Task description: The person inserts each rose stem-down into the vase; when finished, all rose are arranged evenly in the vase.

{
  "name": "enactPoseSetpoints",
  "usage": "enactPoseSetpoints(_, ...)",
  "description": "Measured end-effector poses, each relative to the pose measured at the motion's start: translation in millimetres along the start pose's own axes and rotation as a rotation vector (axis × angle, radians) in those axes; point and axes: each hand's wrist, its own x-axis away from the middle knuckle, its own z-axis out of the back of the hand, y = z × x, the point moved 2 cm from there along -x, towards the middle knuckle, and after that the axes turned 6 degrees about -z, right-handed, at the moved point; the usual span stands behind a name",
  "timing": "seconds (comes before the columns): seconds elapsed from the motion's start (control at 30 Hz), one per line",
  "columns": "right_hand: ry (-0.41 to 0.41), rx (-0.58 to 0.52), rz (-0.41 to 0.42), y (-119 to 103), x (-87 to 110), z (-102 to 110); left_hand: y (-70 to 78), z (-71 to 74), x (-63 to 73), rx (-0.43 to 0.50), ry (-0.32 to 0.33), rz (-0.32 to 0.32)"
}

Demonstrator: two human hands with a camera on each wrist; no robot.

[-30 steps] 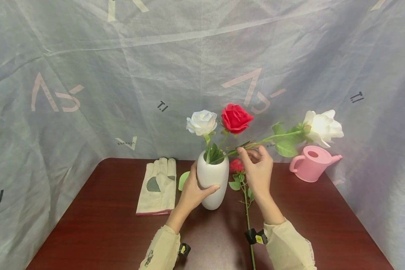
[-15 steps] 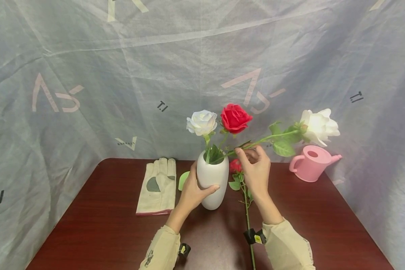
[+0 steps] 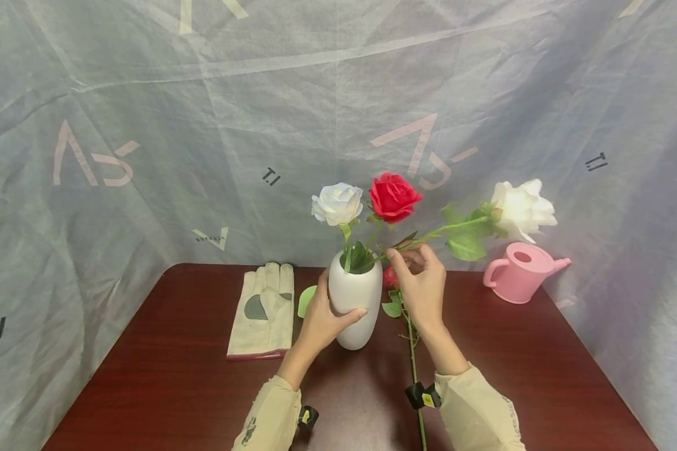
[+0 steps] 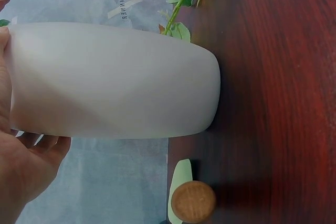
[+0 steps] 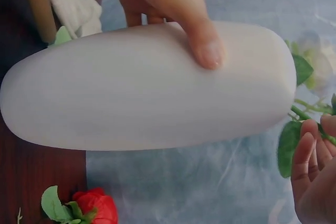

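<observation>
My left hand (image 3: 323, 321) grips the white vase (image 3: 354, 307) around its left side, thumb across the front. In the vase stand a pale white rose (image 3: 337, 204) and a red rose (image 3: 395, 197). Just right of the vase mouth, my right hand (image 3: 423, 285) pinches the green stem of a second white rose (image 3: 523, 208). That stem slants up to the right, its lower end running into the vase mouth. In the right wrist view, the right hand (image 5: 317, 174) holds the stem close to the vase rim, with a green leaf (image 5: 289, 149) beside it.
Another red rose (image 3: 391, 277) lies on the table behind the right hand, its stem running toward the front. A pink watering can (image 3: 521, 272) stands at the back right. Left of the vase lie a work glove (image 3: 264, 313) and a green-bladed tool with a wooden handle (image 4: 193, 202).
My right hand has shifted a little left toward the vase, carrying the white rose's stem; its bloom has moved left and slightly up. The left hand and vase have stayed in place.
</observation>
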Motion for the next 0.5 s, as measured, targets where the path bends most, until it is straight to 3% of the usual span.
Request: enactPoseSetpoints(0.5, -0.019, 0.034, 0.002, -2.1, 4.9, -7.2, -0.8, -0.5, -0.3, 0.0, -0.002, 0.001)
